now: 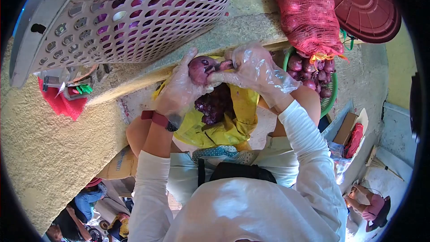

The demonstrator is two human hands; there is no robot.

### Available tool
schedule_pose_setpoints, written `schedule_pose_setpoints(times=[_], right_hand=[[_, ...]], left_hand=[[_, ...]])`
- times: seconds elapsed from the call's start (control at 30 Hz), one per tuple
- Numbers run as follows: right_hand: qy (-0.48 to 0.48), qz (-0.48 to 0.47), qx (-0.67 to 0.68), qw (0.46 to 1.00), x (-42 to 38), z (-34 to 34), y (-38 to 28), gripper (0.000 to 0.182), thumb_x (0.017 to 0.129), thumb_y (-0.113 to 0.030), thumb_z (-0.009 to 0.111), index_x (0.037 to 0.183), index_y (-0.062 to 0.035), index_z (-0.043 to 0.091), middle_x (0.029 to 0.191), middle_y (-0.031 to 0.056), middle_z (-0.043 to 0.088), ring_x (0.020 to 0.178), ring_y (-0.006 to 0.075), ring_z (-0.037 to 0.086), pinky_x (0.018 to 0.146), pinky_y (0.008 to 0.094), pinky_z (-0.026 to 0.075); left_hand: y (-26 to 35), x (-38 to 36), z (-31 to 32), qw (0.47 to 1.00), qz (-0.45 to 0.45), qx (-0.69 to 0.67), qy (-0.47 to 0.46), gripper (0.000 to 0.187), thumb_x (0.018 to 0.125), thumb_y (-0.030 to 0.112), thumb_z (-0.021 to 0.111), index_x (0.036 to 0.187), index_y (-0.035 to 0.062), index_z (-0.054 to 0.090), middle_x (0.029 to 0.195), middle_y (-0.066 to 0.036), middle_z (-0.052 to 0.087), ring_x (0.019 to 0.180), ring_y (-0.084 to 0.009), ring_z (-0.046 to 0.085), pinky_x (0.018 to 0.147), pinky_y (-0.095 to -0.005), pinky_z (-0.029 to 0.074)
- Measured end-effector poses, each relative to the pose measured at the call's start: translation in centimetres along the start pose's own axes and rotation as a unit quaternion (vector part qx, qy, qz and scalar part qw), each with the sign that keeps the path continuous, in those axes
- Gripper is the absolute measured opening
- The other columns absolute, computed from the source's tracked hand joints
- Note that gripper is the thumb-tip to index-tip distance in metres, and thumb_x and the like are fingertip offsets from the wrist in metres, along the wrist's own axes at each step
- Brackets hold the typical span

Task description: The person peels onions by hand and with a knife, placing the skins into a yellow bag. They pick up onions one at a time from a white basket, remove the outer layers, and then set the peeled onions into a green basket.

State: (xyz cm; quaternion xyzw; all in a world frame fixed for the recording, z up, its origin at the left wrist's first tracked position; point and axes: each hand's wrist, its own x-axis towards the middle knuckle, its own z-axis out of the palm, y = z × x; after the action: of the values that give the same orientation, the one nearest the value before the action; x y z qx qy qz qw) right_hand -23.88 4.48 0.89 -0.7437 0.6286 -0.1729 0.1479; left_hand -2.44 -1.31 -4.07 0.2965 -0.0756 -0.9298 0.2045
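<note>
My left hand (181,83), in a clear plastic glove, is closed around a red onion (200,70). My right hand (257,69), gloved in the same way, pinches the dark, dry neck (225,65) of that onion. Whether a small blade is also in the right fingers cannot be made out. Below both hands, between my knees, hangs an open yellow sack (244,107) with dark purple onion skins (215,107) inside.
A pale perforated plastic crate (148,22) of onions stands on the concrete ledge. At right are a red mesh sack (309,13) of onions, a green basket (332,95) of onions and a dark red lid (365,4). Other people (369,206) sit behind me.
</note>
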Motion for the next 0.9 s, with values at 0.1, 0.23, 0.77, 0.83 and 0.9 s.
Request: schedule_pose_setpoints(times=[0.1,0.23,0.77,0.83,0.9], right_hand=[[-0.011,0.005,-0.009,1.000,-0.1,0.7,0.3,0.061,0.071,-0.074,0.075,0.070,-0.0124,0.074,0.063,0.0125,0.064,0.061,0.0338,0.066,0.059,0.0447,0.052],[-0.035,-0.058,0.048,0.997,-0.6,0.7,0.4,0.063,0.074,-0.078,0.069,0.068,-0.0153,0.076,0.064,0.0133,0.065,0.065,0.0335,0.067,0.062,0.0451,0.052],[-0.143,-0.063,0.053,0.986,-0.5,-0.8,-0.5,0.063,0.073,-0.075,0.072,0.078,-0.0124,0.079,0.068,0.0161,0.067,0.070,0.0370,0.069,0.069,0.0469,0.054],[-0.075,-0.028,0.062,0.995,-0.2,-0.7,0.0,0.062,0.073,-0.074,0.073,0.079,-0.0127,0.079,0.068,0.0161,0.068,0.069,0.0364,0.069,0.068,0.0464,0.055],[0.008,0.010,0.052,0.999,0.1,-0.7,0.7,0.060,0.074,-0.073,0.074,0.081,-0.0138,0.079,0.067,0.0143,0.069,0.065,0.0349,0.069,0.064,0.0449,0.055]], left_hand=[[0.1,0.1,0.0,0.998,-0.019,-0.030,-0.045,0.044,0.104,0.046,0.057,0.112,0.0040,0.065,0.103,-0.013,0.072,0.087,-0.0277,0.067,0.078,-0.0465,0.059],[-0.2,0.7,2.0,0.985,0.050,-0.033,0.163,0.045,0.101,0.047,0.062,0.118,0.0057,0.056,0.101,-0.013,0.068,0.086,-0.0285,0.069,0.064,-0.0377,0.057],[0.1,1.0,1.1,0.977,0.124,0.056,0.165,0.040,0.102,0.041,0.061,0.116,0.0043,0.057,0.103,-0.013,0.069,0.091,-0.0270,0.071,0.069,-0.0402,0.063],[0.1,1.1,0.3,0.983,0.099,0.046,0.150,0.038,0.103,0.039,0.061,0.114,0.0021,0.060,0.105,-0.014,0.070,0.092,-0.0288,0.071,0.075,-0.0418,0.061],[0.1,1.5,-0.7,0.988,0.074,0.036,0.132,0.038,0.103,0.036,0.060,0.112,0.0000,0.064,0.107,-0.015,0.070,0.093,-0.0306,0.071,0.081,-0.0435,0.060]])
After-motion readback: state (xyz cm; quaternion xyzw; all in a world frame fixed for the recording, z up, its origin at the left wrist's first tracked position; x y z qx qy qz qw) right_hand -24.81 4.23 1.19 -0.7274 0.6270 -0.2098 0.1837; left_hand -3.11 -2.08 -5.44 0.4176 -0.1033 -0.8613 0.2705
